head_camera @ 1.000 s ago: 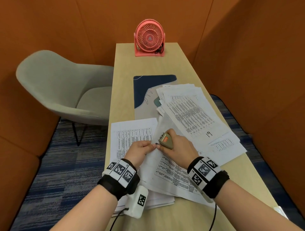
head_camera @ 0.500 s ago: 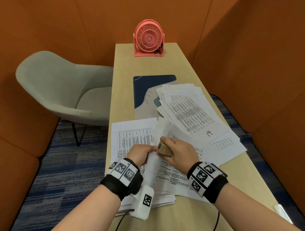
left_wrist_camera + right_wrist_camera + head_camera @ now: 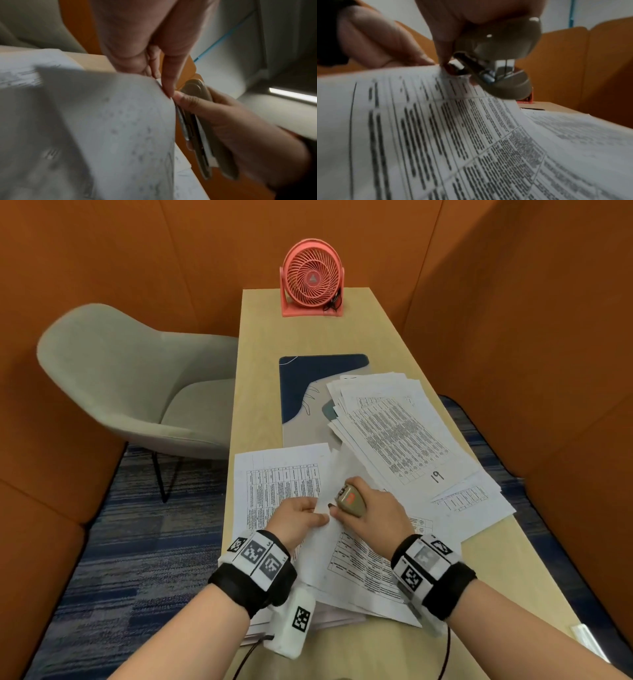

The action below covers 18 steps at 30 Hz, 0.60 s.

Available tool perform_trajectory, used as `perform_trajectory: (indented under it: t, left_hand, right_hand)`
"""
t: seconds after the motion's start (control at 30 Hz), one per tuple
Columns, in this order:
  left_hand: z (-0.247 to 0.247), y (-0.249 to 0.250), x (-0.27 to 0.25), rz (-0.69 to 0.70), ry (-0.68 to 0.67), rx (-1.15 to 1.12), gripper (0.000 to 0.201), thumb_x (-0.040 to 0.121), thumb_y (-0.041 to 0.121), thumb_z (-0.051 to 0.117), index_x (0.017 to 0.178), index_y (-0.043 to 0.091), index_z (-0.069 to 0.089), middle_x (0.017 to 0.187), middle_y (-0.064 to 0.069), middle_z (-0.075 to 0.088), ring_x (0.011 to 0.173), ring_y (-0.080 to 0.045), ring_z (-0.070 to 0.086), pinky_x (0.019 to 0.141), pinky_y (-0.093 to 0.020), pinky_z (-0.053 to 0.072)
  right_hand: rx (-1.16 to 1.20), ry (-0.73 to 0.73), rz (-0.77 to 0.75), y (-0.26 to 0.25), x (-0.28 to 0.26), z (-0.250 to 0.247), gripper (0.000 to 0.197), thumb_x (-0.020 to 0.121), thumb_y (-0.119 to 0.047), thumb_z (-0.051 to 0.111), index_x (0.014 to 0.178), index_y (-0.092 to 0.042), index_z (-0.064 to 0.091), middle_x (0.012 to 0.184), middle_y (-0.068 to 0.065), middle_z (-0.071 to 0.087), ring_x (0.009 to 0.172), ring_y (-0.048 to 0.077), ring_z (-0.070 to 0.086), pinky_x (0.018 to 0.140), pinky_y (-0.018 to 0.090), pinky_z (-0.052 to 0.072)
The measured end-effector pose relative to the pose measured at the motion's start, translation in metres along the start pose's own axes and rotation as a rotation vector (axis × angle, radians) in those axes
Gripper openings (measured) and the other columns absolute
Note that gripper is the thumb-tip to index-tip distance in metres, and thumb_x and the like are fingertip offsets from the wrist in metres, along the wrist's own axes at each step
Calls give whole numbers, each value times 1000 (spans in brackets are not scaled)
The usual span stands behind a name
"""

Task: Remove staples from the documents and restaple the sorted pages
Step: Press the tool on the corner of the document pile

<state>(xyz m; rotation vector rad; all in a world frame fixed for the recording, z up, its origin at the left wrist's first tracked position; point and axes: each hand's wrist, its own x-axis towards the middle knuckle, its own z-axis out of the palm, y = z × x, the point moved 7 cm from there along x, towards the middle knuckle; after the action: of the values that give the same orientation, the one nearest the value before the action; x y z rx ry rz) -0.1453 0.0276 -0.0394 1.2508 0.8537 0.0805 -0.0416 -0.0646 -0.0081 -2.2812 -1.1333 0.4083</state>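
Currently the lifted document [image 3: 320, 542] is raised off the tabletop [image 3: 308, 337], its corner pinched by the left hand [image 3: 298, 517]. The right hand [image 3: 373, 517] grips the stapler [image 3: 349, 499] at that corner. Whether a staple remains is blurred; probably removal is underway. Next: steady the corner and lever carefully.

handwritten "19" on the top sheet [image 3: 407, 440] of the right paper pile
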Motion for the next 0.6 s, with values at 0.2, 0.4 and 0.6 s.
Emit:
perform_trajectory:
  t: [0.2, 0.4, 0.6]
  left_hand:
    - [0, -1, -2, 102, 67, 148, 18, 82, -7, 61, 85, 10, 65, 82, -9, 68, 76, -23, 66, 74, -28, 55]
    - [6, -1, -4, 155, 92, 315, 17, 81, 0, 65, 82, 17, 67, 87, -9, 70, 85, -26, 66, 86, -39, 53]
    - [13, 5, -9, 177, 114, 433, 16, 84, 2, 62, 85, 17, 64, 86, -2, 67, 82, -21, 63, 82, -34, 53]
  right_hand:
    - [271, -111, 127, 12, 4, 12, 36, 72, -40, 77, 97, -23, 56, 86, -2, 66, 81, 18, 62, 75, 34, 52]
    - [517, -146, 231, 26, -6, 14, 37, 65, -39, 80, 90, -19, 62, 79, -2, 66, 71, 16, 61, 73, 36, 51]
    - [573, -123, 280, 48, -16, -5, 28, 71, -31, 80, 92, -24, 62, 83, -5, 68, 75, 15, 64, 75, 35, 54]
